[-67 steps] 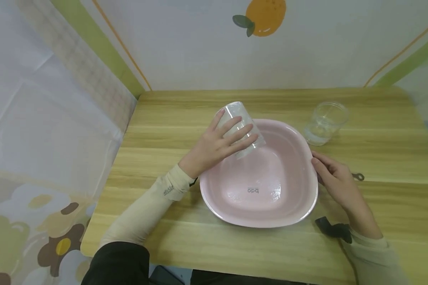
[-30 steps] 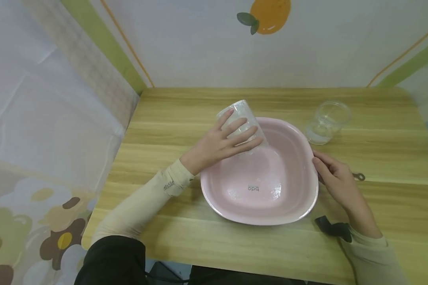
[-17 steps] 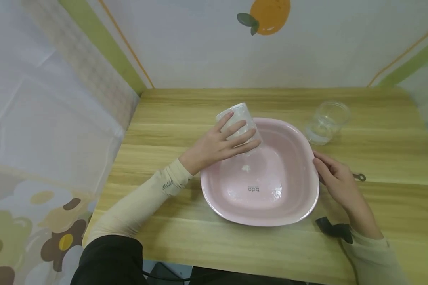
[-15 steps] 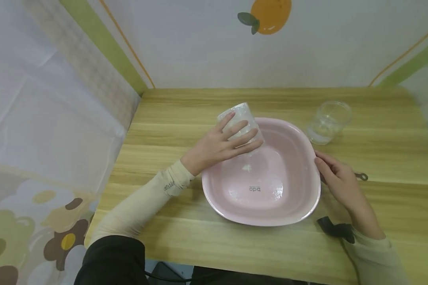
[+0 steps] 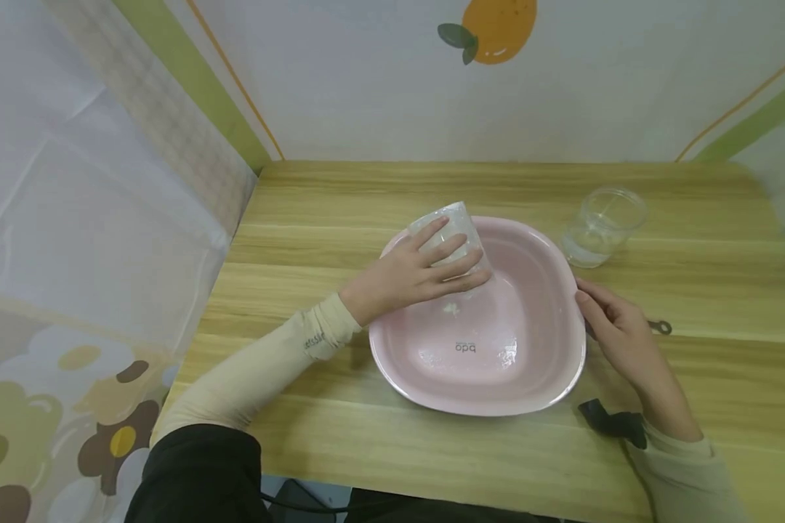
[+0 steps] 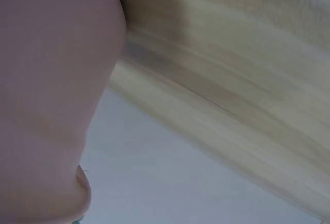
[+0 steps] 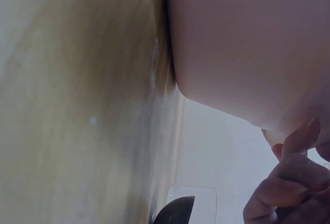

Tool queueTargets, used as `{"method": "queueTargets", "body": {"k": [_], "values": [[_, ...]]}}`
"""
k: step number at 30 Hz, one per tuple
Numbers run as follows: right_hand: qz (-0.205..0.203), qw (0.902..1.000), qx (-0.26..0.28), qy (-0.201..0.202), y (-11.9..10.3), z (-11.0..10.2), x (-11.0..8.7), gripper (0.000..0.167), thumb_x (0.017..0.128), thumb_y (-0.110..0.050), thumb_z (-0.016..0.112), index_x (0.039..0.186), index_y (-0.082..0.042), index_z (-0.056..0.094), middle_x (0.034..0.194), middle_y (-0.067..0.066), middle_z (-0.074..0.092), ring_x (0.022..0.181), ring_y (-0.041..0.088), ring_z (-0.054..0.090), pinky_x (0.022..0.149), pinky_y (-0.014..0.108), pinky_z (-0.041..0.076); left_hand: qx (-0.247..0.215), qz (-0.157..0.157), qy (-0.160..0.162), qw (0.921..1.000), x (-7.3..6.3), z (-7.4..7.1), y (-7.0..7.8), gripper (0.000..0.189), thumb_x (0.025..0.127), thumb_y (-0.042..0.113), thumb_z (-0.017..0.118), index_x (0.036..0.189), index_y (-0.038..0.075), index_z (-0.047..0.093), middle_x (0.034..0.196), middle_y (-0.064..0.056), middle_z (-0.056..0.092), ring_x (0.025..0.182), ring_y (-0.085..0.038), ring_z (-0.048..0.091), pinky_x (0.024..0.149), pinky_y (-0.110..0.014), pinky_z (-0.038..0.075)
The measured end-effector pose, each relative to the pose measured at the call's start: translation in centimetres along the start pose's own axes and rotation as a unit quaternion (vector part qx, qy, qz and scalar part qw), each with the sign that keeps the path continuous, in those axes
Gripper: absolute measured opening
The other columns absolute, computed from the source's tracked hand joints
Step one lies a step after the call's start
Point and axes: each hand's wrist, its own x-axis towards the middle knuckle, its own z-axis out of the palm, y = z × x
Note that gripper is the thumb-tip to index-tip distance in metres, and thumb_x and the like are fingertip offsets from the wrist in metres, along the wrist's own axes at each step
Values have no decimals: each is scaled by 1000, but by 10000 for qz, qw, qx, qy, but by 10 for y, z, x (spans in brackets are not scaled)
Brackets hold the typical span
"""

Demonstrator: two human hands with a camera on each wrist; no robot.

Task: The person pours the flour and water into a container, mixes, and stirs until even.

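In the head view my left hand (image 5: 405, 276) grips a clear, whitish-looking cup (image 5: 463, 224), fingers spread along its side and thumb hidden. The cup tilts mouth-down over the left back part of a pink basin (image 5: 432, 388). A small white patch (image 5: 451, 309) shows on the basin's floor. My right hand (image 5: 618, 330) holds the basin's right rim between thumb and fingers. The basin's outer wall (image 6: 51, 80) fills the left of the left wrist view. In the right wrist view the right hand (image 7: 291, 193) has curled fingers at the basin's rim.
A clear glass (image 5: 605, 225) with a little liquid at its bottom stands at the back right of the wooden table (image 5: 327, 196). Beside my right hand, a dark handle end with a hole (image 5: 661, 327) sticks out. A patterned curtain (image 5: 59, 305) hangs at the left.
My left hand has moved slightly right and toward me with the cup. The white patch has appeared on the basin's floor. My right hand stays at the rim.
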Motion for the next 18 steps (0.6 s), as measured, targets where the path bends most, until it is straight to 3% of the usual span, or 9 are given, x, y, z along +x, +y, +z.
{"method": "queueTargets", "body": {"k": [5,12,18], "values": [[10,10000,-87,45,0,-1,-1,45,111,-19,49,145,11,51,120,-30,66,104,-12,68,84,14,58,-67,-186,-74,9998,3,1,-1,71,101,-12,45,158,28,39,156,2,48,140,-25,49,131,-54,23],[-22,10000,-47,-9,-1,1,0,45,111,-18,48,144,13,51,119,-30,66,104,-11,68,83,14,58,-24,-151,-102,9998,0,2,-1,73,99,-14,46,158,28,38,155,2,48,139,-25,48,131,-54,22],[-18,10000,-65,-38,-2,0,2,46,112,-19,48,145,12,51,119,-30,66,104,-11,69,83,14,58,54,-160,86,9998,2,0,-2,73,99,-13,48,158,28,38,155,1,47,138,-25,48,131,-55,21]]}}
